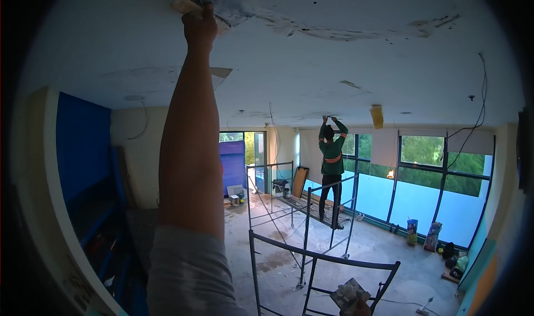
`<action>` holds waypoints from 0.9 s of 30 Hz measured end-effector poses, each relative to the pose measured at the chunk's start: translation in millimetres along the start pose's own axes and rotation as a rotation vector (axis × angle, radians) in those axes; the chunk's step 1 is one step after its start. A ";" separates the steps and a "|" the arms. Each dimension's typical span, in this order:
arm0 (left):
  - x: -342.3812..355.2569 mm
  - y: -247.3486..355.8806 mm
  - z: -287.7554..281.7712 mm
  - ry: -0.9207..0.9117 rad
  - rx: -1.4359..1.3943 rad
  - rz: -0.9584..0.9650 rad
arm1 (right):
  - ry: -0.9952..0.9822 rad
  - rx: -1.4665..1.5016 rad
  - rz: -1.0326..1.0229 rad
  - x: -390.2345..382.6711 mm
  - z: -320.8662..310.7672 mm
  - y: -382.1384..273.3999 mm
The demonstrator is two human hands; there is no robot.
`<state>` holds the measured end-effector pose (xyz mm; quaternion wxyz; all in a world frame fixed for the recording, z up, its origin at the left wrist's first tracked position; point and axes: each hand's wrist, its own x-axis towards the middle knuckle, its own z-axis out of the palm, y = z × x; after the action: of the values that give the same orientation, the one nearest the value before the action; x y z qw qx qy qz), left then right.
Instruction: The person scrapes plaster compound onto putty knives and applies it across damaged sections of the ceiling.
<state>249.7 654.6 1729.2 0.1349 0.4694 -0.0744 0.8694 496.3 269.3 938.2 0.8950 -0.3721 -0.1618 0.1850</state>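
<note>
Two tools occupy you: your left grip (200, 28) pinches a broad, grey, flat-bladed tool (227, 3) up at the white ceiling (311, 66); your right grip (362, 308) clasps a flat grey plate (344, 305) bearing whitish paste (350, 290).

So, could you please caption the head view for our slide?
Left hand holds a wide scraper to the ceiling while a co-worker on scaffolding reaches up too.

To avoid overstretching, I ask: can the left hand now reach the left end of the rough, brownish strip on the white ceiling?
Probably yes: the left hand holds a wide, flat, grey blade beside that end of the rough strip, with nothing visible between.
</note>
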 end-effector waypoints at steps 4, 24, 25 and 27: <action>12.8 -14.3 3.7 0.066 0.104 -0.167 | 0.015 -0.418 -0.167 -4.4 -15.9 6.9; 17.9 86.7 -77.2 0.248 0.881 0.448 | -0.064 -0.740 -0.251 -49.3 20.1 -33.6; 19.6 93.0 -86.6 0.214 0.832 0.409 | -0.090 -1.489 -0.608 -61.7 28.4 -43.2; 21.6 90.4 -109.6 0.243 0.742 0.409 | -0.093 -1.398 -0.605 -63.7 25.6 -44.5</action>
<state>123.6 600.1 1686.9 -0.2098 0.3563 0.1678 0.8949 438.7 226.9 978.0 0.4552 -0.7835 -0.3736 -0.1983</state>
